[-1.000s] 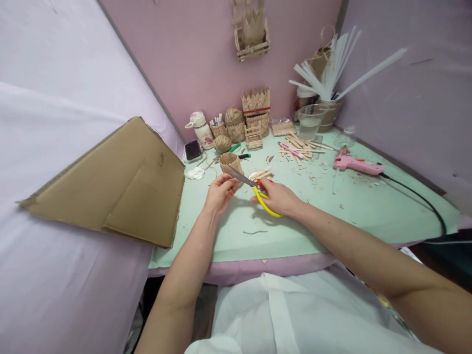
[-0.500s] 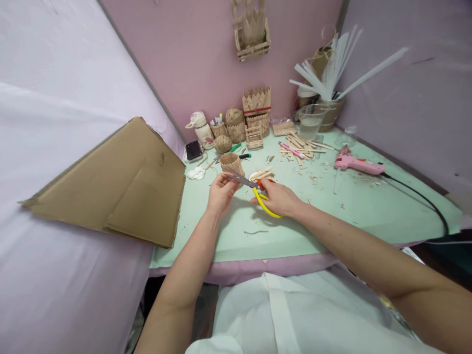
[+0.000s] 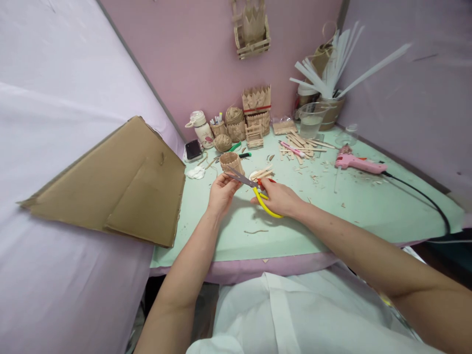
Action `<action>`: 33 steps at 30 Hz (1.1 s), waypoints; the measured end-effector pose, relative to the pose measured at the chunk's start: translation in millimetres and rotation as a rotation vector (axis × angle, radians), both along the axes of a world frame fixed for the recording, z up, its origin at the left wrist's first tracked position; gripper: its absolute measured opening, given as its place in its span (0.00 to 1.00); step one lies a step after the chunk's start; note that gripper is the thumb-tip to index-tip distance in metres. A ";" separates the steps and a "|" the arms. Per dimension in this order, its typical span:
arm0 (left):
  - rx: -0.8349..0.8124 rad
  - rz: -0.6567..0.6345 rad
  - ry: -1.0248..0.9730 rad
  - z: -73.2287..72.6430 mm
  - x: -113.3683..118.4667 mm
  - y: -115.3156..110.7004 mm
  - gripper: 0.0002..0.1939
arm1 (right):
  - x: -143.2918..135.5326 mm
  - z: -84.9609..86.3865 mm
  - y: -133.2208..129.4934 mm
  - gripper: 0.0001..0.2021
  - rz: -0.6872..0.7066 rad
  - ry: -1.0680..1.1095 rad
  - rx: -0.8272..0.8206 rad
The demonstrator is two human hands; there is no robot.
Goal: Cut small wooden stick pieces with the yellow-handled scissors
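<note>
Mint-green table (image 3: 332,211) set in a pink-walled corner, seen from above by the person working at it. Two bare hands meet near the middle. One right hand (image 3: 280,198) is closed around the yellow handles of one pair of scissors (image 3: 254,189); the grey blades point left and away, and whether they are open or closed cannot be told. One left hand (image 3: 221,191) is pinched at the blade tips, fingers closed on something too small to make out. Just beyond the blades stands one small twine-wrapped cup (image 3: 231,162). Right of the grip and further back lies one loose pile of wooden craft sticks (image 3: 298,147), then one pink glue gun (image 3: 359,163) with a black cord running to the table's right edge. Left of the grip, one large cardboard sheet (image 3: 118,182) overhangs the table's left edge. Between the hands and the near edge the green surface is open, with only one thin scrap lying there
</note>
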State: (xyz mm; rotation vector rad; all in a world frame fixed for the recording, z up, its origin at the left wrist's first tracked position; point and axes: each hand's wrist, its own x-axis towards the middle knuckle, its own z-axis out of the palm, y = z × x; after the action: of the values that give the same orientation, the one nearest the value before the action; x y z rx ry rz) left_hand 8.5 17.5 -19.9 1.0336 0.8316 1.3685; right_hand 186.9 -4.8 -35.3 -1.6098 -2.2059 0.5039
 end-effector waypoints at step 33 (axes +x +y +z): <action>-0.092 0.039 0.003 -0.6 -2.8 2.5 0.11 | 2.2 -1.7 4.9 0.19 -0.018 0.111 0.024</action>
State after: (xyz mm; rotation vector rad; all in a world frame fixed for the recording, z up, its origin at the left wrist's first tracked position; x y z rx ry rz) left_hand 5.8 20.0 -20.5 0.9525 0.9125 1.3499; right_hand 189.1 0.1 -37.1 -1.5498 -2.1069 0.5461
